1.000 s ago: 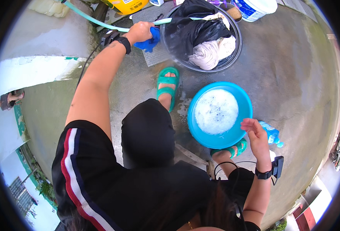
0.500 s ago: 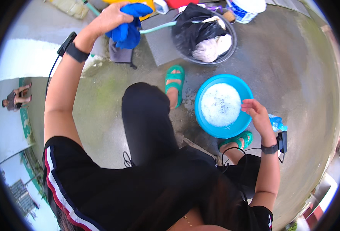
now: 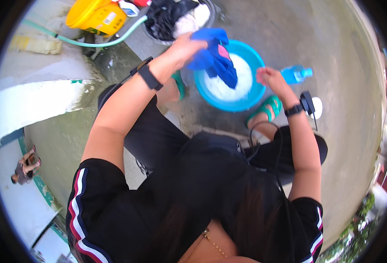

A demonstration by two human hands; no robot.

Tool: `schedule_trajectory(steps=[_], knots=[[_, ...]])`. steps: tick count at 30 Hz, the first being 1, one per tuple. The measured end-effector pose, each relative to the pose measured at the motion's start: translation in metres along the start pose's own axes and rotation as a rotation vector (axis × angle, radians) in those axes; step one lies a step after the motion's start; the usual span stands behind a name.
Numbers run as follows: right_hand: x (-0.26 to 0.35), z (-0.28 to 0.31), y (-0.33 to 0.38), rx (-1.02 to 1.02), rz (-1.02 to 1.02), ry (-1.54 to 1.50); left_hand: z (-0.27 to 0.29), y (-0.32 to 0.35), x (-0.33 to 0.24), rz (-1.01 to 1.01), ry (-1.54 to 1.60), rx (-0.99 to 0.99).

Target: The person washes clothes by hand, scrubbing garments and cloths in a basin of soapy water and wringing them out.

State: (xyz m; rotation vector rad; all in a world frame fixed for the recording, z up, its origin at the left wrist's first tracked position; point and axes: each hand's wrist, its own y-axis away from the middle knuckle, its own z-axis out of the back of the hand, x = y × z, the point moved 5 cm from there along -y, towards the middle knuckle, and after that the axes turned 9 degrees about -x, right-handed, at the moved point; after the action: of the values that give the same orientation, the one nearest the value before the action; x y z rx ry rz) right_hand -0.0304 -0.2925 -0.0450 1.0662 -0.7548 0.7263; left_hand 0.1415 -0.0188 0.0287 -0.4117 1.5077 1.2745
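My left hand (image 3: 185, 49) grips a bunched blue cloth (image 3: 217, 61) with a pink patch on it. The cloth hangs over a turquoise basin (image 3: 202, 90) of white suds (image 3: 241, 85), its lower tip in front of the foam; whether it touches the foam I cannot tell. My right hand (image 3: 272, 79) is by the basin's right rim, its fingers loosely bent, slightly blurred and holding nothing. Just right of that hand, a clear blue plastic bottle (image 3: 293, 74) lies on the ground.
A dark tub (image 3: 212, 13) with black and pale cloths stands beyond the basin. Left of it are a yellow bucket (image 3: 99, 17) and a pale green hose (image 3: 93, 44). My feet in green sandals (image 3: 270, 107) flank the basin. A person (image 3: 25, 168) sits far left.
My left hand has brought the blue cloth from the far left, beside the yellow bucket, rightward to over the basin. The view has shifted, and my right hand stays by the basin's rim.
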Motion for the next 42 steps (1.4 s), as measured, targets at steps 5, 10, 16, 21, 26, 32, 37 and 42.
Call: schedule_trajectory(steps=[5, 10, 16, 21, 26, 32, 37, 42], knots=[[-0.061, -0.019, -0.011, -0.186, -0.157, -0.070, -0.068, -0.053, 0.094, 0.006, -0.219, -0.112], [-0.140, -0.057, -0.035, -0.108, -0.250, 0.155, -0.090, -0.063, 0.165, 0.230, -0.174, -0.068], [-0.169, -0.054, -0.108, -0.376, -0.049, 0.355, -0.110, -0.059, 0.200, 0.469, 0.291, -0.104], [-0.165, -0.067, -0.153, -0.542, -0.019, 0.423, -0.112, -0.073, 0.227, 0.536, 0.386, -0.159], [-0.193, -0.157, -0.144, -0.172, -0.358, -0.318, -0.130, -0.086, 0.217, 0.571, 0.299, -0.168], [-0.099, -0.167, -0.084, -0.080, -0.100, -0.557, -0.133, -0.123, 0.244, 0.663, 0.685, -0.031], [-0.056, -0.147, -0.056, -0.378, 0.019, -0.035, -0.160, -0.107, 0.224, 0.806, 0.783, 0.025], [-0.105, -0.100, -0.073, -0.608, -0.131, 0.248, -0.159, -0.094, 0.186, 0.561, 0.288, -0.040]])
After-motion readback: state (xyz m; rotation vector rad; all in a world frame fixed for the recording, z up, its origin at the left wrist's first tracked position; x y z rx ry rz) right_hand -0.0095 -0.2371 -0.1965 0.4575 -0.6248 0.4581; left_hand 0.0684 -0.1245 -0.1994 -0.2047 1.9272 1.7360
